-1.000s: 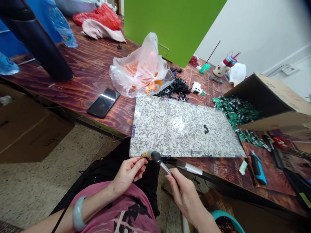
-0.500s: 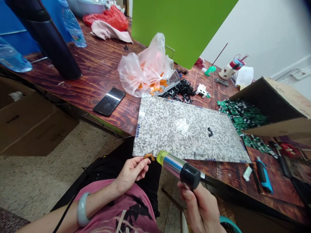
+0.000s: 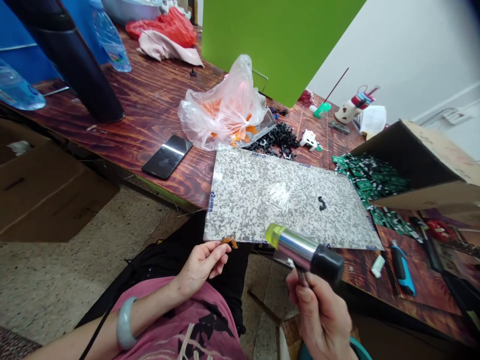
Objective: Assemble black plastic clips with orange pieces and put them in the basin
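My left hand [image 3: 206, 261] pinches a small curved orange-brown part [image 3: 229, 242] at the near left edge of the speckled slab [image 3: 243, 210]. In my right hand [image 3: 322, 312] is a mallet [image 3: 300, 248] with a yellow face, a shiny metal body and a black face. The fingers wrap its handle, most of which they hide. Its head is held over the slab's near edge, to the right of the orange-brown part and apart from it. On the slab lie a heap of thin, shiny pins [image 3: 283, 192] and a small black S-shaped part [image 3: 321, 203].
Behind the slab sit a plastic bag [image 3: 225, 115] of orange parts and a black pile [image 3: 281, 140]. A cardboard box [image 3: 416, 195] spills green circuit boards [image 3: 375, 177] at right. A phone [image 3: 167, 156] and dark flask [image 3: 86, 75] stand left; a blue-handled cutter [image 3: 403, 270] lies right.
The mallet and my right hand have moved to the right, away from the orange-brown part. My left hand stays almost where it was, still pinching that part.
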The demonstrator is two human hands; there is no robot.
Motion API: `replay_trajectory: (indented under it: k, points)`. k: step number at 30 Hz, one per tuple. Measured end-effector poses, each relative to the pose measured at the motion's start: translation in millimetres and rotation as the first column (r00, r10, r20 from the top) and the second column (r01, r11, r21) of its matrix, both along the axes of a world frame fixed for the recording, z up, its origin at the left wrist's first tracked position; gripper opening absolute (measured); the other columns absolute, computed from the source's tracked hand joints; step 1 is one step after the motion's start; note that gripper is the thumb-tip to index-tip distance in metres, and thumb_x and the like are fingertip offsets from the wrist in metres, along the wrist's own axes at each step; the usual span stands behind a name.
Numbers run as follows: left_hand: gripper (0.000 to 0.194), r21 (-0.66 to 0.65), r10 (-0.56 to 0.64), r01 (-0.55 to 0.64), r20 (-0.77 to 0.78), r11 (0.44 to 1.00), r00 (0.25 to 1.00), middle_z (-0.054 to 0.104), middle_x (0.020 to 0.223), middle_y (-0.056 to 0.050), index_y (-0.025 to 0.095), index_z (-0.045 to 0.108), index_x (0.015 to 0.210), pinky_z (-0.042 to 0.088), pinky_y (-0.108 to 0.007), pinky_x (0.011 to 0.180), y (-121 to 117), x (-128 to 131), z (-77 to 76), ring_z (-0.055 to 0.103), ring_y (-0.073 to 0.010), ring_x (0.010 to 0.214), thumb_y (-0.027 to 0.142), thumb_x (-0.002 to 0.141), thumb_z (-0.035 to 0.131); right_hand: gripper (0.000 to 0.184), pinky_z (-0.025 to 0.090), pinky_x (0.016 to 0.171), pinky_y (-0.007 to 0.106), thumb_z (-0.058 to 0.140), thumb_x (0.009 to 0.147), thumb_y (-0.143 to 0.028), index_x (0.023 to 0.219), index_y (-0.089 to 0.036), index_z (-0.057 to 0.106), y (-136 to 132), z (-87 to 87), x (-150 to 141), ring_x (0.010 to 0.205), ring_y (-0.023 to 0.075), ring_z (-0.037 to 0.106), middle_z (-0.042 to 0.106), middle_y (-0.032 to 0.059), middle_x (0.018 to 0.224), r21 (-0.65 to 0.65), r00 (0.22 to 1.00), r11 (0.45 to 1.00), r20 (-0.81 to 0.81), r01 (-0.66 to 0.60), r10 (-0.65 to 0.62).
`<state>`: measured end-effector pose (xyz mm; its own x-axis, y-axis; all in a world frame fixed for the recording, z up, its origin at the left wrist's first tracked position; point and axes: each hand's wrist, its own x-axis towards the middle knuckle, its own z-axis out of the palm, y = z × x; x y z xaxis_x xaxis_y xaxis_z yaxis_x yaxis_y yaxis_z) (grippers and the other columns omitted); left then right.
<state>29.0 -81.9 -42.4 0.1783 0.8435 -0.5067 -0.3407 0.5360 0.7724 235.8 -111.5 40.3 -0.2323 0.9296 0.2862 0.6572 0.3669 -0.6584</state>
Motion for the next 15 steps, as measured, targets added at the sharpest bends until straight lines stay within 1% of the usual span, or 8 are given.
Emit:
replay_trajectory:
  k: [1,2,4,6,8,11,13,15]
  points:
    - [0.043,0.0,-0.004,0.004,0.0,1.0,1.0,0.053,0.055,0.004,0.01,0.064,0.081,0.026,-0.016,0.036,0,0,-0.2,0.042,-0.0049,0.041,0.052,0.069,0.068,0.016,0.038,0.048,0.021,0.04,0.093,-0.024,0.091,-0.021,0.055,0,-7.4,-1,0.05,0.0115,0.049,0.055,-0.0005,0.065,-0.029,1.0,1.0,0.03,-0.008,0.009]
    - [0.043,0.003,-0.008,0.008,0.0,1.0,1.0,0.053,0.055,0.004,0.01,0.064,0.081,0.026,-0.016,0.036,0,0,-0.3,0.042,-0.0049,0.041,0.052,0.069,0.068,0.017,0.037,0.047,0.021,0.039,0.093,-0.025,0.086,-0.021,0.054,1,-15.6,-3,0.048,0.0111,0.047,0.053,-0.0016,0.062,-0.085,0.997,0.996,0.067,-0.021,0.027]
    - [0.044,0.012,-0.018,0.018,-0.003,1.0,1.0,0.053,0.056,0.004,0.01,0.063,0.081,0.027,-0.016,0.036,0,-1,-0.6,0.042,-0.0049,0.041,0.052,0.069,0.067,0.021,0.035,0.046,0.02,0.037,0.094,-0.026,0.078,-0.02,0.05,5,-29.7,-6,0.047,0.0104,0.041,0.046,-0.0038,0.058,-0.226,0.99,0.974,0.131,-0.023,0.054]
    - [0.044,0.023,-0.029,0.03,-0.008,0.999,1.0,0.052,0.056,0.004,0.01,0.063,0.081,0.027,-0.016,0.036,1,-2,-1.1,0.042,-0.005,0.041,0.053,0.07,0.066,0.024,0.034,0.046,0.02,0.035,0.095,-0.028,0.076,-0.02,0.048,10,-35.8,-7,0.048,0.0103,0.039,0.041,-0.0048,0.058,-0.295,0.988,0.955,0.149,0.014,0.031]
    - [0.043,0.027,-0.046,0.046,-0.01,0.999,0.999,0.053,0.057,0.004,0.01,0.063,0.081,0.028,-0.016,0.036,0,-3,-1.7,0.042,-0.0051,0.042,0.052,0.071,0.066,0.025,0.034,0.048,0.019,0.034,0.095,-0.03,0.078,-0.02,0.049,14,-33.3,-2,0.05,0.0103,0.04,0.04,-0.0048,0.059,-0.277,0.991,0.959,0.13,0.061,-0.026]
    - [0.039,0.062,-0.105,0.106,-0.027,0.992,0.994,0.054,0.06,0.003,0.01,0.064,0.087,0.027,-0.016,0.037,-2,-6,0.2,0.043,-0.0057,0.044,0.048,0.076,0.063,0.025,0.034,0.049,0.02,0.037,0.094,-0.035,0.082,-0.019,0.053,20,-23.5,15,0.05,0.0104,0.041,0.042,-0.0046,0.059,-0.218,0.981,0.961,0.127,0.169,-0.144]
    - [0.033,0.16,-0.163,0.177,-0.094,0.971,0.982,0.056,0.064,0.001,0.012,0.064,0.092,0.03,-0.017,0.04,-3,-10,4.9,0.046,-0.007,0.049,0.042,0.082,0.058,0.027,0.035,0.051,0.02,0.042,0.092,-0.04,0.084,-0.018,0.056,27,-21.3,34,0.052,0.0112,0.044,0.047,-0.0034,0.06,-0.171,0.953,0.943,0.161,0.284,-0.258]
    - [0.025,0.302,-0.197,0.257,-0.215,0.918,0.957,0.059,0.068,0.0,0.013,0.065,0.094,0.038,-0.019,0.049,-3,-15,11.8,0.05,-0.0088,0.056,0.034,0.088,0.052,0.032,0.036,0.054,0.022,0.045,0.088,-0.046,0.087,-0.018,0.06,37,-25.8,60,0.053,0.0128,0.046,0.051,-0.0016,0.062,-0.092,0.888,0.899,0.225,0.429,-0.401]
